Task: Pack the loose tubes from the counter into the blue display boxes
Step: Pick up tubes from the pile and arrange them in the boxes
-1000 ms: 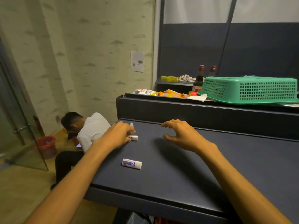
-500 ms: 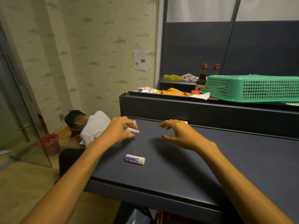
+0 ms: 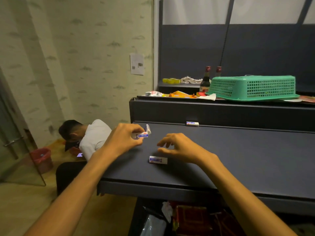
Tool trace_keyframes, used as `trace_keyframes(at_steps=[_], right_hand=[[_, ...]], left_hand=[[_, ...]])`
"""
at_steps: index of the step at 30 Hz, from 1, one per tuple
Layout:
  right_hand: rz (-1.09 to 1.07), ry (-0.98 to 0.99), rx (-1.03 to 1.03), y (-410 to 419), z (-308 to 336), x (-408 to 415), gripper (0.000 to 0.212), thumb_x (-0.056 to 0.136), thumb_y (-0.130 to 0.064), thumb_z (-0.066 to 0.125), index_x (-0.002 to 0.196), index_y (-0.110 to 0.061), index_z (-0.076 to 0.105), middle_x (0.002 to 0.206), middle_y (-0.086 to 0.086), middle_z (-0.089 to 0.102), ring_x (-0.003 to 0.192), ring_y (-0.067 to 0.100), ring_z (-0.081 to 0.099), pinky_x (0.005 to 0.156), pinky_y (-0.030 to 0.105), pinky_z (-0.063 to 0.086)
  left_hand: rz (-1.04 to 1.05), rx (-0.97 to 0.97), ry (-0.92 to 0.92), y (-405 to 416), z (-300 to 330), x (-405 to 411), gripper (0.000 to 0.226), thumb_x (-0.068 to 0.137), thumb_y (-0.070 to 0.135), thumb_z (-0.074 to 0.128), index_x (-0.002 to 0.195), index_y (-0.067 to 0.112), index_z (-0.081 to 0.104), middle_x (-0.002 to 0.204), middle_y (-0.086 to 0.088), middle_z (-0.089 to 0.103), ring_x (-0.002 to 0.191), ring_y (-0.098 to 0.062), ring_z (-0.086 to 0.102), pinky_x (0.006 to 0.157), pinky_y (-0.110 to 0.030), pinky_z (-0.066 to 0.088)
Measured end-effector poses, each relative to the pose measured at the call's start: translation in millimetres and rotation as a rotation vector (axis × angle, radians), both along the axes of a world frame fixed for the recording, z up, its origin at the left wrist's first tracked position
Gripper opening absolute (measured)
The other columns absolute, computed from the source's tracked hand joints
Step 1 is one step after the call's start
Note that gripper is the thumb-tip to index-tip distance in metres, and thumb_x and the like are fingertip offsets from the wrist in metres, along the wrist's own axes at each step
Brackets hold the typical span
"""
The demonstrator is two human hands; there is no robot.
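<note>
A wide, dark blue-grey tabletop stretches in front of you, with a raised dark ledge along its far edge. On top of that ledge, to the right, a green perforated plastic basket lies upside down, with two dark glass bottles with red caps just behind its left end. Off the tabletop's left side, a person in a white shirt sits low near the floor, bent forward.

Your left hand rests at the tabletop's left part, its fingers curled round a small white tube with blue print and a red mark; a second small white and blue tube stands just behind it, touching or nearly touching those fingers. Your right hand hovers near the middle, fingers loosely bent and released, holding nothing. Just below its thumb, a small white tube with a blue label lies flat on the tabletop. Another small white tube with blue print lies well apart, at the foot of the ledge
</note>
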State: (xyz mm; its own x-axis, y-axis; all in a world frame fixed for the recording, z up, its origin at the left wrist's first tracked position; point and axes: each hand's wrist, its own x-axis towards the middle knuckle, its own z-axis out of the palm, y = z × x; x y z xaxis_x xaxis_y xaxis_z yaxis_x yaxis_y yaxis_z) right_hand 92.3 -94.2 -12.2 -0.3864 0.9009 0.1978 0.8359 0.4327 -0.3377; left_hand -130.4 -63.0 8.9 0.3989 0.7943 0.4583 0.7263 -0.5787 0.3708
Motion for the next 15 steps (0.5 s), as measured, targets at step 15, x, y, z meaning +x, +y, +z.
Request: trace_keyframes(at_steps=[15], right_hand=[[-0.13,0.095,-0.026,-19,-8,-23,0.023,0.091,-0.037,0.064,0.109,-0.024,0.062,0.099,-0.011,0.062,0.081,0.01,0.058,0.075,0.03,0.055]], left_hand=[[-0.151,-0.014,-0.095,-1,-25,-33,0.026,0.077,0.016,0.078,0.103,0.017,0.073,0.099,-0.001,0.073,0.087,-0.014,0.067,0.082,-0.036,0.057]])
